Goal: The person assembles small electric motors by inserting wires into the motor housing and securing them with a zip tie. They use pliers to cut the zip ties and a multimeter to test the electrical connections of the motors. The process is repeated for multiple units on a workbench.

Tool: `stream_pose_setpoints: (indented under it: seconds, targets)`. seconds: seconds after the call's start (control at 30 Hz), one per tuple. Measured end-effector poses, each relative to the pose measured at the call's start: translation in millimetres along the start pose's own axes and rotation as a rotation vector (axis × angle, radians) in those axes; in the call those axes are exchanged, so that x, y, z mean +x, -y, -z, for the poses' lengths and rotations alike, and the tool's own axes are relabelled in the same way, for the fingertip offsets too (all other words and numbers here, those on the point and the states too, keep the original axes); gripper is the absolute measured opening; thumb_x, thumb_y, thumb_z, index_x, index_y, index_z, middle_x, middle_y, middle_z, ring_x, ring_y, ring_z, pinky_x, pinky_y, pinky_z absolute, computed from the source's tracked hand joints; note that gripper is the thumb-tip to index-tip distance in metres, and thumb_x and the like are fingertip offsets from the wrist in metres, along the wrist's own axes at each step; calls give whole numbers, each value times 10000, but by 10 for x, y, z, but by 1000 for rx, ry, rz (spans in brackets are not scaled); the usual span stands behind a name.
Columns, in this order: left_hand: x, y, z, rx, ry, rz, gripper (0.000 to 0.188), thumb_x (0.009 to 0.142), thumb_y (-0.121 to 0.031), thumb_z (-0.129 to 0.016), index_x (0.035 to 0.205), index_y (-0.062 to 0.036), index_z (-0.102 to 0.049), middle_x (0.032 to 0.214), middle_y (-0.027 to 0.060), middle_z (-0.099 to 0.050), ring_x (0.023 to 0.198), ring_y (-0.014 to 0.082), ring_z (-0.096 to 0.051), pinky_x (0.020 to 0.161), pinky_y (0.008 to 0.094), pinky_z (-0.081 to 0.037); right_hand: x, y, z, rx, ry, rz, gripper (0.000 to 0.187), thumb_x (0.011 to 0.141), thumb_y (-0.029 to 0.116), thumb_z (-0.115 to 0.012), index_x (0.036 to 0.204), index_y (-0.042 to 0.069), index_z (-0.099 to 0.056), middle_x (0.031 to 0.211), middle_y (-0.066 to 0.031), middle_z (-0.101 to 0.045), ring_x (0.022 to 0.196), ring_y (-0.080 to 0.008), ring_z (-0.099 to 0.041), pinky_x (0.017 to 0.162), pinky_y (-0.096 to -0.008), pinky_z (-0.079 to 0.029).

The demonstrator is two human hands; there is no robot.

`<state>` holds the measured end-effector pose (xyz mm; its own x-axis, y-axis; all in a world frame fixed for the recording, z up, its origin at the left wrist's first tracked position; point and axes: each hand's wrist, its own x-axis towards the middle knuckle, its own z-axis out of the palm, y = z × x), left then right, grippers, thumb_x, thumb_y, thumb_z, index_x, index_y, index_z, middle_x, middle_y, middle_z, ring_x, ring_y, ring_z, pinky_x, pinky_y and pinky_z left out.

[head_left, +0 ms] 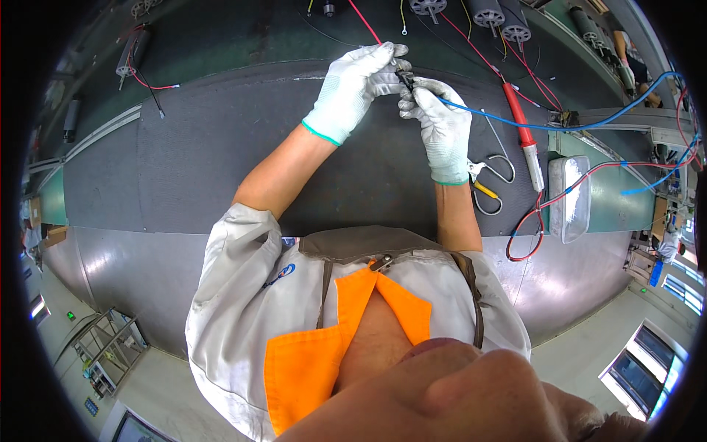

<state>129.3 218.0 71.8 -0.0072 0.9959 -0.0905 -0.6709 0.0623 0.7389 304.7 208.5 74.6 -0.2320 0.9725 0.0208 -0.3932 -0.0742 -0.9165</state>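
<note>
Both my hands wear white knit gloves with green cuffs and meet above the dark mat. My left hand (350,85) has its fingers closed around the end of a red wire (364,22), which runs up and away from it. A small black part (406,78), perhaps a connector, sits between the two hands' fingertips. My right hand (444,129) pinches this black part from the right. A blue cable (545,127) comes out at the right hand's fingers and curves off to the right. Fingers hide the exact shape of the black part.
Right of my right hand lie scissors with a yellow handle (486,191), a red-and-white pen-shaped tool (523,132) and a clear plastic tray (569,199). Cylindrical motors (487,13) with wires stand along the far edge. Another motor (133,55) lies far left on the dark mat (206,162).
</note>
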Motion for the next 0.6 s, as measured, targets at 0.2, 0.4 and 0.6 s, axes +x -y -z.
stream_pose_setpoints:
  seconds: [0.2,0.4,0.6]
  targets:
    - [8,36,5,45,34,-25,379,1033,-279,-624,1261,21,-658,1059,116,-717,946,202,-702,852,353,-555,45,-14,6,19,-8,-43,251,984,71,-664,1167,-101,-652,956,-164,-734,799,-191,-725,705,-287,-600]
    - [13,49,9,13,3,-41,376,1035,-272,-621,1260,28,-656,1050,113,-718,931,195,-694,844,348,-552,53,3,27,24,0,-86,261,987,90,-663,1166,-99,-653,955,-162,-734,788,-187,-724,698,-288,-597]
    - [-33,73,-11,23,-18,-61,336,1038,-249,-616,1222,27,-672,1056,121,-724,904,188,-690,811,329,-552,72,-62,-16,4,-11,-73,258,1006,90,-644,1192,-87,-627,1005,-175,-716,815,-201,-706,700,-315,-579]
